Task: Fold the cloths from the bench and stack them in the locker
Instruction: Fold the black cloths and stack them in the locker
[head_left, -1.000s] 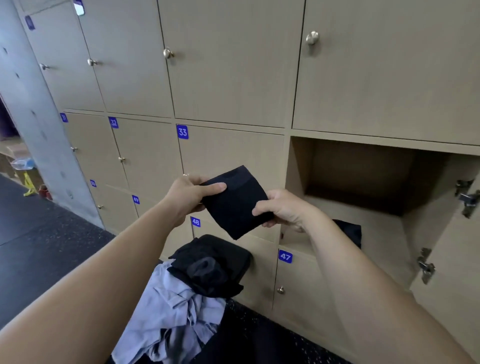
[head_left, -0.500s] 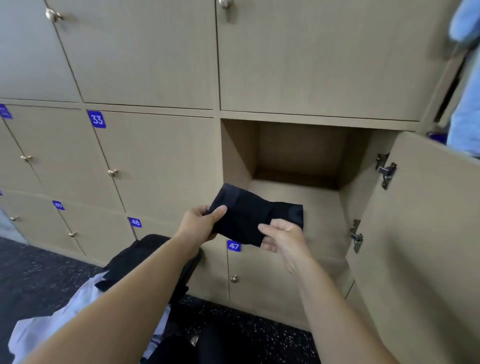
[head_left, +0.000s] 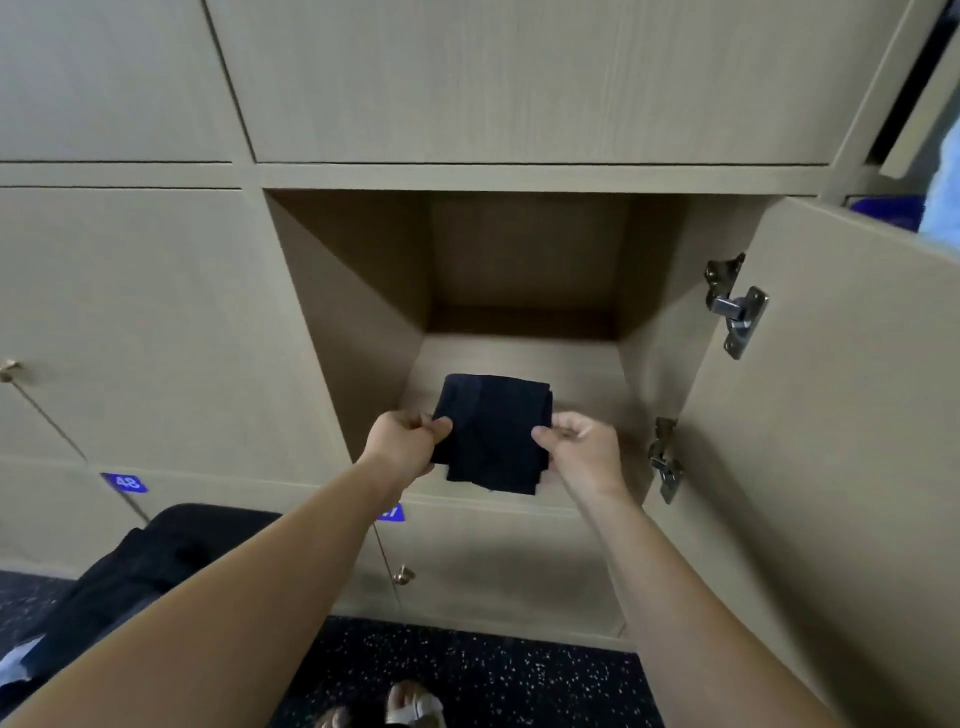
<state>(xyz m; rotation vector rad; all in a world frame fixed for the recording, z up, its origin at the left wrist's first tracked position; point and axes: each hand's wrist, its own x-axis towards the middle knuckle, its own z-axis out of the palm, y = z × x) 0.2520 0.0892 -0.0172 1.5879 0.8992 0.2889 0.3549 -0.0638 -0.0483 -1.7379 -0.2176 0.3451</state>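
A folded black cloth (head_left: 491, 434) is held at the front of the open locker (head_left: 519, 353), over its floor. My left hand (head_left: 402, 441) pinches its left edge and my right hand (head_left: 576, 449) pinches its right edge. Whether another cloth lies under it, I cannot tell. More cloths, black (head_left: 150, 561) and pale grey-blue (head_left: 15, 665), lie in a heap at the lower left, partly hidden by my left arm.
The locker's door (head_left: 810, 415) stands open to the right with two metal hinges (head_left: 735, 306). Closed wooden locker doors with small knobs (head_left: 402, 575) surround the opening. Dark speckled floor lies below, and my sandalled foot (head_left: 410, 706) shows at the bottom edge.
I have stepped closer and turned to face the open locker. Both hands have carried the folded black cloth from beside the heap forward into the locker's mouth.
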